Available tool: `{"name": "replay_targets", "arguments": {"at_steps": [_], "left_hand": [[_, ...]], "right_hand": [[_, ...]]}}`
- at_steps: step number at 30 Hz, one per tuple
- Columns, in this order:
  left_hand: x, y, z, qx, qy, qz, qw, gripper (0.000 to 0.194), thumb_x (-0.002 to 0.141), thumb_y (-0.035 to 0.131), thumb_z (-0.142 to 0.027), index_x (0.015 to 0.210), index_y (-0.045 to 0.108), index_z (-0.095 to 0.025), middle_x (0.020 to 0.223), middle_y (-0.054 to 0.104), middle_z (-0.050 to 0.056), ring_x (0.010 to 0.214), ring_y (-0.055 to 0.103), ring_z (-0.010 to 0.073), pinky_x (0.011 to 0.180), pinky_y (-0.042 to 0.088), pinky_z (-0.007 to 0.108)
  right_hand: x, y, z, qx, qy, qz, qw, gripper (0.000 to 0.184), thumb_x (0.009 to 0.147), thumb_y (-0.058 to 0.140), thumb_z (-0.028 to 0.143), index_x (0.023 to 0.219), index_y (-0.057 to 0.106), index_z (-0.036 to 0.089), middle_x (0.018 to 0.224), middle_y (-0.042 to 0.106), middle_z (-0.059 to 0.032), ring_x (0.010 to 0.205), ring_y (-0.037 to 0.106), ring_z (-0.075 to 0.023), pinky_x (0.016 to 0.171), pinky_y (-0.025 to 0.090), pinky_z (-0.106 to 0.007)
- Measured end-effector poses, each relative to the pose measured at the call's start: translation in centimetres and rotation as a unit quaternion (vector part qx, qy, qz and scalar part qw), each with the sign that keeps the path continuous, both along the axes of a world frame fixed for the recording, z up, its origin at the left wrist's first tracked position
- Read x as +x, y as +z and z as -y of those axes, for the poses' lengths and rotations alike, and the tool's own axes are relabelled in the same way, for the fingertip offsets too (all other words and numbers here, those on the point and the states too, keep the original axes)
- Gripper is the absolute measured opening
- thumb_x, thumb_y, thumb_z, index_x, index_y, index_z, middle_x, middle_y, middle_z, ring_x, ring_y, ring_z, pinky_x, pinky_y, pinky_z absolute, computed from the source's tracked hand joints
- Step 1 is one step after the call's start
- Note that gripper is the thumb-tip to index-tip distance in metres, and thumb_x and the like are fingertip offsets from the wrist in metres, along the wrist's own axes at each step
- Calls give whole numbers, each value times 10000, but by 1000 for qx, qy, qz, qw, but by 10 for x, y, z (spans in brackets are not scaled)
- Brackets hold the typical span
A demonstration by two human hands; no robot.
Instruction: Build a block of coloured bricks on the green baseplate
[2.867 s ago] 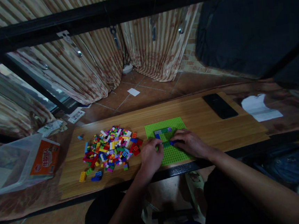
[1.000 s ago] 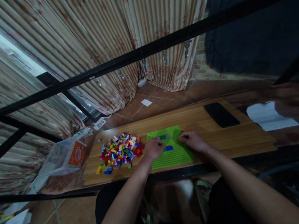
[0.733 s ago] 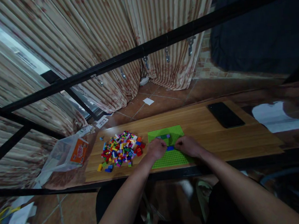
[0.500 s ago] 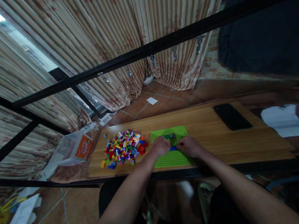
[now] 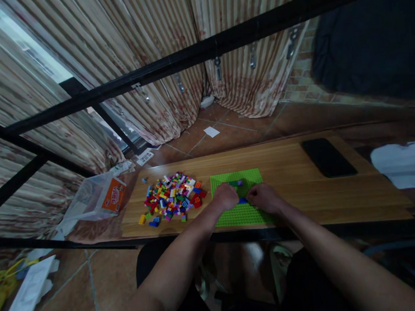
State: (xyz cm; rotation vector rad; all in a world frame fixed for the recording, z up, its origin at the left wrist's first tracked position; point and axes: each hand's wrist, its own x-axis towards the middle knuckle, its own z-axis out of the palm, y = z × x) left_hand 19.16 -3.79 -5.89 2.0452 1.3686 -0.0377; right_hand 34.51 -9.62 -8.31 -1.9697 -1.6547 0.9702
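Blue brick is on the green baseplate, between left hand and right hand; fingers hide its ends. Can't tell if either grip is closed on it. Uneven push could seat it crooked; a slip could knock the green-and-purple row behind. Baseplate might skid on the counter under sideways force.

We see striped curtains with reddish patterning hanging down toward a brown tiled floor, a pale strip of window at upper left, brick-patterned wall farther right, and dim light over our wooden tabletop.
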Motion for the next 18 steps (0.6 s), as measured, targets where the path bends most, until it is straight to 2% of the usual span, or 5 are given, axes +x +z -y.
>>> {"name": "replay_targets", "arguments": {"at_steps": [4,11,13,15,18], "left_hand": [[4,-2,3,-19,46,35,998,154,691,587,-105,616,697,-184,750,706,61,902,648,212,874,488,295],[-1,10,8,-52,120,164,978,226,640,637,-66,458,579,-187,559,575,14,831,614,203,873,464,303],[-9,12,9,-70,150,212,963,172,691,652,-131,531,607,-175,593,568,6,795,597,182,851,466,302],[-17,13,10,-101,187,268,940,165,796,613,-287,692,648,-164,689,599,16,766,590,159,801,481,292],[-25,16,13,-166,230,347,894,438,913,412,-525,912,631,-146,843,633,67,776,609,146,762,504,287]], "right_hand": [[-1,-1,1,5,-7,-15,1000,224,733,520,189,558,661,183,461,594,-11,475,517,-121,519,333,-243],[0,-2,4,62,-19,-92,994,228,722,531,247,531,640,186,422,561,10,424,493,-114,484,349,-236],[3,-1,4,97,-34,-127,987,241,744,524,315,607,669,178,472,583,4,463,512,-123,502,372,-245],[5,2,4,127,-48,-162,977,300,772,509,398,709,691,168,530,602,-4,507,533,-135,527,398,-256],[3,7,4,153,-54,-209,964,381,779,522,497,812,694,159,592,623,-14,540,544,-143,541,421,-266]]}}
